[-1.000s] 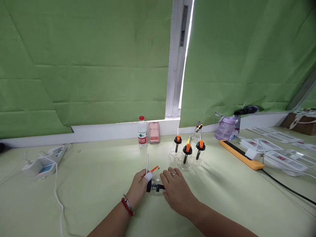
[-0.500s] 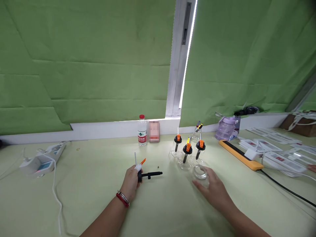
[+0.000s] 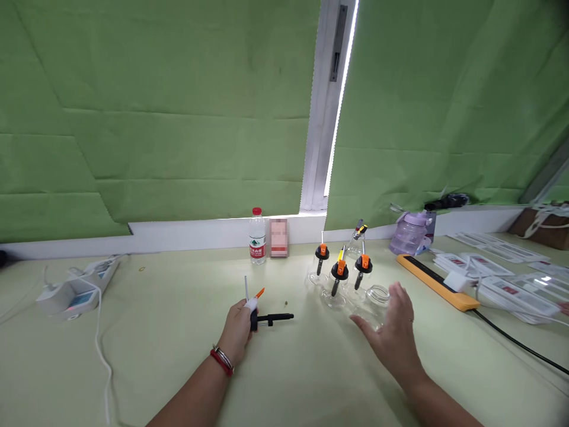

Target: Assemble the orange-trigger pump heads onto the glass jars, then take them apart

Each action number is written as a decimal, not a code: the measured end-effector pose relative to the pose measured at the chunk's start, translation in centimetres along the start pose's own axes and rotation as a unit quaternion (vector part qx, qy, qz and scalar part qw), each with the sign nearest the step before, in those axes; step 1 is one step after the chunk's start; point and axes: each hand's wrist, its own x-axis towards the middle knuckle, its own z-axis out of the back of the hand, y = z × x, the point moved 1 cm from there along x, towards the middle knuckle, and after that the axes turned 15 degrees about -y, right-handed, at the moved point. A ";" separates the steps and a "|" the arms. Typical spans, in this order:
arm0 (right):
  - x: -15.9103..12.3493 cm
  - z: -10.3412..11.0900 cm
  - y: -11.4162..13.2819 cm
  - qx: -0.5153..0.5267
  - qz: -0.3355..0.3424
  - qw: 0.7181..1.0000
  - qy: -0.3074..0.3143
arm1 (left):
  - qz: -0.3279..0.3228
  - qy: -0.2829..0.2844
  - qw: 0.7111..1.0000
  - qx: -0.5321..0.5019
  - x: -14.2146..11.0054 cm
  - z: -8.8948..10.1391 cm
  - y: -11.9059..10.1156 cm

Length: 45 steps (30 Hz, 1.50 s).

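My left hand (image 3: 237, 332) is closed on a small pump part (image 3: 260, 311) with a black stem, an orange lever and a thin metal rod standing up; a white bandage wraps one fingertip. My right hand (image 3: 393, 332) curls around a clear glass jar (image 3: 372, 303) with no top, held beside a cluster of three clear jars with black-and-orange tops (image 3: 340, 276) standing on the pale green table (image 3: 178, 332).
A water bottle (image 3: 257, 244) and a small box stand by the white sill. A white power strip with cable (image 3: 75, 292) lies far left. A purple jug (image 3: 411, 233), an orange strip (image 3: 438, 281), a black cable and white packets lie to the right.
My right hand drew the clear jar away from the pump part and carried it right, up beside the jar cluster. My left hand kept the pump part and shifted slightly left.
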 end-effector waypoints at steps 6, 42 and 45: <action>-2.0 -1.4 7.1 0.063 0.323 0.934 0.142 | -0.005 0.028 1.000 0.000 -1.0 -0.3 -0.4; -2.0 -11.4 8.6 0.323 -0.303 0.786 0.431 | -0.035 0.088 0.994 0.053 1.0 -0.5 1.5; -2.2 -12.1 8.2 0.320 -0.292 0.792 0.431 | -0.042 0.100 0.992 0.070 1.2 -0.5 1.6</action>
